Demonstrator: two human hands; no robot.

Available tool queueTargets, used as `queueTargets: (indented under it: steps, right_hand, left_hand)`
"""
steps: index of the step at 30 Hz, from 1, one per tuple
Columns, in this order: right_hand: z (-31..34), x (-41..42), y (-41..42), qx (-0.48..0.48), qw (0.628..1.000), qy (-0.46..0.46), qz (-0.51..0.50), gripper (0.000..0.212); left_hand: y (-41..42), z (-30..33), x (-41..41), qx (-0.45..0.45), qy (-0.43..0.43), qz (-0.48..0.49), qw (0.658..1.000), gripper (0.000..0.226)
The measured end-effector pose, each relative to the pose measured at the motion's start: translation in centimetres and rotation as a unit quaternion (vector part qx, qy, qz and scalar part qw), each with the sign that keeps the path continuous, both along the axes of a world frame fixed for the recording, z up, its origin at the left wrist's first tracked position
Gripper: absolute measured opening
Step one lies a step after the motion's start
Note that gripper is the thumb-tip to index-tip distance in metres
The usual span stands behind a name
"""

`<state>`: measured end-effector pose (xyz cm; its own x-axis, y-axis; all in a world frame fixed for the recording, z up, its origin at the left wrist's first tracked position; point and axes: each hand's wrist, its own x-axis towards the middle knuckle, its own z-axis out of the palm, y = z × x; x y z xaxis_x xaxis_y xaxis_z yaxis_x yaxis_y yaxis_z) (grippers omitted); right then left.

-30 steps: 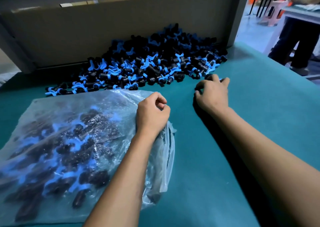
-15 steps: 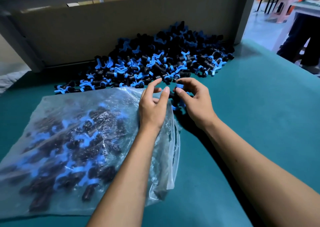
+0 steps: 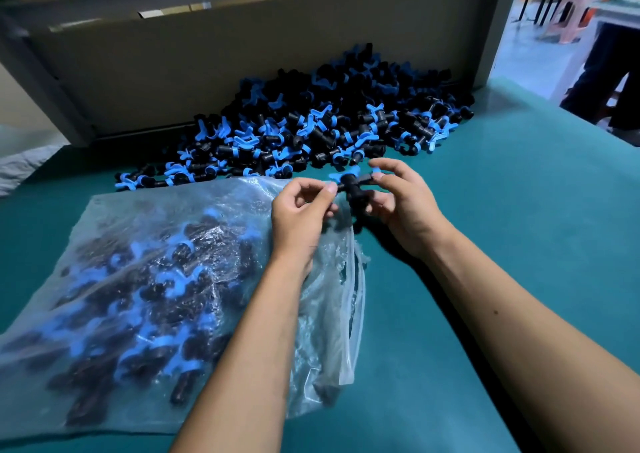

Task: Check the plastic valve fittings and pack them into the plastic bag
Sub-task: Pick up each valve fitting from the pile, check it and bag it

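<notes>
The right hand (image 3: pixel 403 203), which a second ago lay on the tabletop (image 3: pixel 502 244) at the edge of the loose pile of fittings (image 3: pixel 332 120), now holds one black-and-blue valve fitting (image 3: pixel 353 187) lifted between both hands, thumb and fingertips pinching its right end. The left hand (image 3: pixel 299 210) has let go of the plastic bag (image 3: pixel 145 279) and pinches the fitting's left end, directly above the bag's crumpled mouth. One piece has thus passed from pile to inspection; packing it likely follows, the bag already holding many fittings.
</notes>
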<state>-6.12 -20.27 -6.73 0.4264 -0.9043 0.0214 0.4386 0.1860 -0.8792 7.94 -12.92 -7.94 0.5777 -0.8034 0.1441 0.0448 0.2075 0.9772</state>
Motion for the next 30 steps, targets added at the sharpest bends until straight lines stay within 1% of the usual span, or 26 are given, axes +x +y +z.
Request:
queueTargets:
  steps: [2,3,6,8,10,12,15,18,20,24,26,28,30]
  right_hand:
    - [-0.1,-0.4,-0.4,0.026,0.999,-0.036,-0.029,0.013]
    - [-0.2,-0.5,-0.6,0.020,0.998,-0.034,-0.043,0.009]
    - [-0.5,-0.3,-0.3,-0.032,0.998,0.007,-0.055,0.006]
    - [-0.6,-0.2,-0.2,-0.030,0.998,0.000,-0.052,0.002]
    - [-0.5,-0.2,-0.4,-0.015,0.999,-0.005,-0.049,0.011]
    - [-0.6,-0.2,-0.6,-0.009,0.999,0.009,-0.032,0.014]
    - [-0.8,-0.2,-0.5,-0.033,0.998,0.054,0.001,0.010]
    - [-0.9,-0.3,-0.3,-0.073,0.993,0.086,0.018,0.005]
    - [-0.9,-0.2,-0.3,-0.102,0.990,0.101,0.017,0.005]
    - [-1.0,-0.1,-0.3,-0.121,0.987,0.105,0.004,0.010]
    - [-1.1,-0.2,-0.3,-0.135,0.983,0.121,-0.002,0.009]
    - [-1.2,0.0,-0.3,-0.133,0.982,0.129,-0.030,0.004]
    - [-1.3,0.1,-0.5,-0.089,0.989,0.093,-0.070,0.002]
  left_hand:
    - [0.2,0.2,0.3,0.000,0.043,0.008,0.999,0.013]
    - [0.3,0.3,0.3,0.001,0.053,0.004,0.999,0.016]
    - [0.3,0.2,0.3,0.009,0.036,-0.015,0.999,0.017]
    - [0.3,0.1,0.4,0.010,0.036,-0.020,0.999,0.016]
    - [0.3,0.0,0.5,0.011,0.042,-0.028,0.999,0.016]
    - [0.4,0.0,0.5,0.014,0.037,-0.043,0.998,0.018]
    - [0.5,0.1,0.4,0.012,0.028,-0.049,0.998,0.019]
    - [0.5,0.1,0.5,0.013,0.019,-0.030,0.999,0.018]
    - [0.4,0.1,0.6,0.018,0.015,-0.019,1.000,0.017]
    - [0.4,0.1,0.3,0.020,0.005,-0.010,1.000,0.018]
    - [0.4,0.1,0.3,0.016,0.005,-0.008,1.000,0.018]
    - [0.3,0.1,0.5,0.010,0.027,-0.001,1.000,0.017]
    - [0.3,0.2,0.9,0.001,0.070,0.017,0.997,0.017]
